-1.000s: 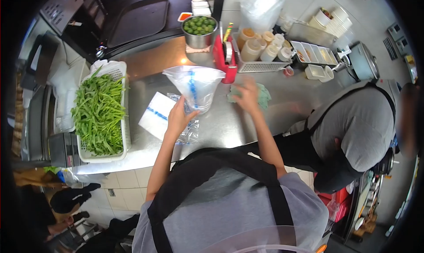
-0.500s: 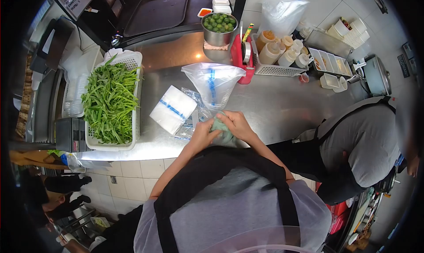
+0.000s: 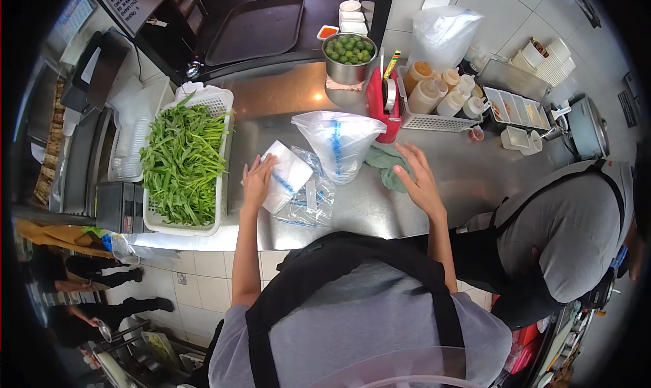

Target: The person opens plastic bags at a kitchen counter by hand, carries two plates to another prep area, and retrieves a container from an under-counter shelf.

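My left hand (image 3: pixel 258 180) rests with spread fingers on the left edge of a white folded stack with a blue stripe (image 3: pixel 288 178). Beside the stack lies a crumpled clear plastic wrapper (image 3: pixel 313 201). An upright, open clear bag with blue print (image 3: pixel 337 146) stands between my hands, touched by neither. My right hand (image 3: pixel 422 182) is open, its fingers apart, just right of a green cloth (image 3: pixel 388 164) lying on the steel counter.
Leafy greens (image 3: pixel 183 161) fill a white basket (image 3: pixel 226 185) at left. Behind are a pot of green fruits (image 3: pixel 349 51), a red holder (image 3: pixel 381 110) and a basket of squeeze bottles (image 3: pixel 437 122). A co-worker (image 3: pixel 563 225) stands at right.
My hands have parted. The green cloth, held between them half a second ago, now lies right of the bag. My left hand has moved onto the white stack, which is shifted and turned.
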A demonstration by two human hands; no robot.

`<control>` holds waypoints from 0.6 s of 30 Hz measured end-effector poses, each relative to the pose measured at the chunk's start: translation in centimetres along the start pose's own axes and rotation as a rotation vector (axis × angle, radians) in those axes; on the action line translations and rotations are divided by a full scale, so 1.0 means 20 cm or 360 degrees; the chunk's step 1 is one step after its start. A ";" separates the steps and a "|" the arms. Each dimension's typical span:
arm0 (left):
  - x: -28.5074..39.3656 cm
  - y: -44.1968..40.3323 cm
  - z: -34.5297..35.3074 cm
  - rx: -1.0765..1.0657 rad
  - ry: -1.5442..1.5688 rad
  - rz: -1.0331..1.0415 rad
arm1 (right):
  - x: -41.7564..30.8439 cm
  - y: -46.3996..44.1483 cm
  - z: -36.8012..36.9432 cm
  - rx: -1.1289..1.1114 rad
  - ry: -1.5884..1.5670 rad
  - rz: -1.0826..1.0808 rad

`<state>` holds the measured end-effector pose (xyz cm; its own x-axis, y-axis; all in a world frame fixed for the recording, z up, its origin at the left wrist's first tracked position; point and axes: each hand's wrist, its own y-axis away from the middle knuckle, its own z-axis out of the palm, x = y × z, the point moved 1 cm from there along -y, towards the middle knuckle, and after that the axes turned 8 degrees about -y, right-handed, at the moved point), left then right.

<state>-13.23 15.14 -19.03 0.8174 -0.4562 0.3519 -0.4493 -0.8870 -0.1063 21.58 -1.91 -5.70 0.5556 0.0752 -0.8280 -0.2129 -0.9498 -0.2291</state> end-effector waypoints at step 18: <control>0.79 0.16 -0.74 -0.0067 0.1818 -0.0142 | -0.66 -0.10 0.26 0.0002 -0.1060 -0.0529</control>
<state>-7.02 6.17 0.08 0.0518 -0.0419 0.9978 -0.4354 -0.9001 -0.0152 10.58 0.60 3.07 -0.0138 0.5271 -0.8497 -0.1196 -0.8445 -0.5220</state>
